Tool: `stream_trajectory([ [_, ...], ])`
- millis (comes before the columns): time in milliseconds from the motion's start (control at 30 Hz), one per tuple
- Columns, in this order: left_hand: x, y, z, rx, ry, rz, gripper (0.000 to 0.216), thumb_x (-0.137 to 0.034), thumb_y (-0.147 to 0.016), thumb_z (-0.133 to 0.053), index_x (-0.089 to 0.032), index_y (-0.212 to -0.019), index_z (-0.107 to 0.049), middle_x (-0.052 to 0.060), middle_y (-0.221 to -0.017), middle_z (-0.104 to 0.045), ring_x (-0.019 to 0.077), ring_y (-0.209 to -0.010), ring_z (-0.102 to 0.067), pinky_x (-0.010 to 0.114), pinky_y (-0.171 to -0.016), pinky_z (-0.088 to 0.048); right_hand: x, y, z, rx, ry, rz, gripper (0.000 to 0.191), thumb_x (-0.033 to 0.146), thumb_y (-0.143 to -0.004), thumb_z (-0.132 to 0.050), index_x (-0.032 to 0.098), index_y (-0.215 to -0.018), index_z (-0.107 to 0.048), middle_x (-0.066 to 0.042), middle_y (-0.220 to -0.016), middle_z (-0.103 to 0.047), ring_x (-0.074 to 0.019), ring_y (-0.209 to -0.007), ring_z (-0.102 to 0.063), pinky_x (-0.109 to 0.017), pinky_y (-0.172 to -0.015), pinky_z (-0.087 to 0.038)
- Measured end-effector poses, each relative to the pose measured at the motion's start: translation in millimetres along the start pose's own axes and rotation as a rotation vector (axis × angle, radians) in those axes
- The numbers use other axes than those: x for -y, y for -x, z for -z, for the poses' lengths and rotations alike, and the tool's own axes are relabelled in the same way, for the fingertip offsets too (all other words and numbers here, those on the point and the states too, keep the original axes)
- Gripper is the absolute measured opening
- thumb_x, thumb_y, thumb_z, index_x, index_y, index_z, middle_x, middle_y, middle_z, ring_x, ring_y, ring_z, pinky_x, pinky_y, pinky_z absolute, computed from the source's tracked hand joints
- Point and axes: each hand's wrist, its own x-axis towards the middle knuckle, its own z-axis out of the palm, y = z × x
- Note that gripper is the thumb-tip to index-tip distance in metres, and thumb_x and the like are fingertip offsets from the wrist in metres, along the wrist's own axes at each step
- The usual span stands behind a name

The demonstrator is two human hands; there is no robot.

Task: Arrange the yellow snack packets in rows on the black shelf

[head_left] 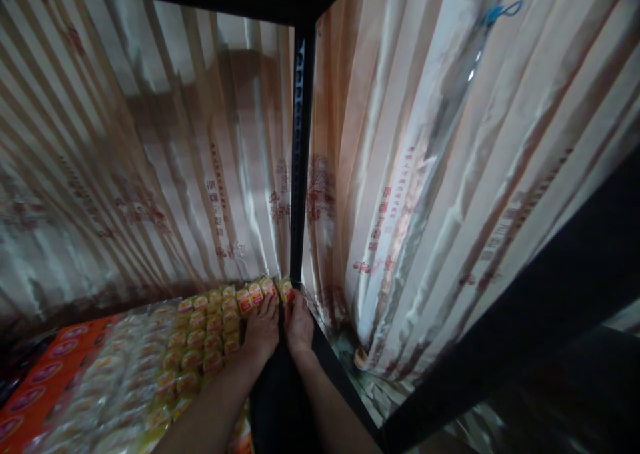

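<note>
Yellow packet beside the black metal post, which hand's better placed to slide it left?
Probably the right hand: its fingers are at the right side of that small yellow packet, while the left hand is at neighbouring packets.

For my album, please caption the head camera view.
Left hand and right hand touch small yellow packets on a dark shelf, printed curtains behind.
</note>
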Motion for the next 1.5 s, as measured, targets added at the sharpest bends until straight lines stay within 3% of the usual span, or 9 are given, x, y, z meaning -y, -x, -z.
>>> stream_trajectory([
  [267,1.4,0.2,5.2,0.034,-0.014,-0.005,0.051,-0.013,-0.086,-0.022,-0.010,-0.134,-0.039,0.008,-0.147,-0.026,0.0207,-0.138,-0.017,0.042,-0.111,-0.021,3.7,-13.1,-13.5,0.055,0.070,-0.049,0.025,0.021,-0.087,-0.039,0.018,-0.108,-0.051,-0.010,-0.106,-0.060,-0.0204,-0.089,-0.060,-0.030,-0.074,-0.045],
  [500,4.3,2.2,9.7,0.020,0.002,-0.032,0.049,-0.014,-0.085,-0.026,-0.010,-0.131,-0.043,0.008,-0.146,-0.030,0.0200,-0.137,-0.020,0.041,-0.110,-0.024,-0.9,-16.5,-18.5,-0.059,0.068,-0.023,0.023,0.021,-0.085,-0.041,0.019,-0.100,-0.058,-0.009,-0.102,-0.059,-0.0203,-0.091,-0.057,-0.031,-0.078,-0.045],
  [767,4.5,1.9,7.2,0.006,0.027,-0.034,0.051,-0.012,-0.084,-0.024,-0.008,-0.132,-0.040,0.008,-0.146,-0.028,0.0208,-0.138,-0.018,0.042,-0.111,-0.022,-8.3,-15.5,-23.5,-0.049,-0.035,0.110,0.029,0.019,-0.086,-0.040,0.018,-0.107,-0.061,-0.010,-0.111,-0.058,-0.0195,-0.103,-0.052,-0.031,-0.089,-0.042],
  [1167,-0.3,7.4,17.2,0.030,0.027,-0.063,0.049,-0.010,-0.085,-0.023,-0.008,-0.127,-0.048,0.008,-0.147,-0.027,0.0191,-0.138,-0.014,0.039,-0.112,-0.022,-19.5,-13.6,-33.0,-0.066,-0.076,0.116,0.037,0.015,-0.084,-0.038,0.016,-0.112,-0.061,-0.012,-0.121,-0.055,-0.0211,-0.114,-0.049,-0.034,-0.096,-0.042],
  [1367,-12.9,18.0,29.5,0.071,0.056,-0.072,0.050,-0.009,-0.085,-0.022,-0.005,-0.128,-0.046,0.010,-0.147,-0.025,0.0177,-0.138,-0.012,0.034,-0.113,-0.017,-19.1,-4.3,-21.6,-0.062,-0.050,0.105,0.041,0.014,-0.081,-0.039,0.021,-0.113,-0.063,-0.011,-0.126,-0.052,-0.0242,-0.122,-0.042,-0.038,-0.098,-0.039],
  [1500,-26.0,31.8,35.8,0.099,0.101,-0.018,0.054,-0.007,-0.084,-0.020,-0.005,-0.134,-0.036,0.011,-0.148,-0.024,0.0179,-0.138,-0.012,0.035,-0.111,-0.023,-12.0,13.4,-5.6,-0.100,-0.113,0.085,0.041,0.015,-0.079,-0.038,0.016,-0.111,-0.064,-0.012,-0.124,-0.053,-0.0232,-0.119,-0.045,-0.036,-0.099,-0.039],
])
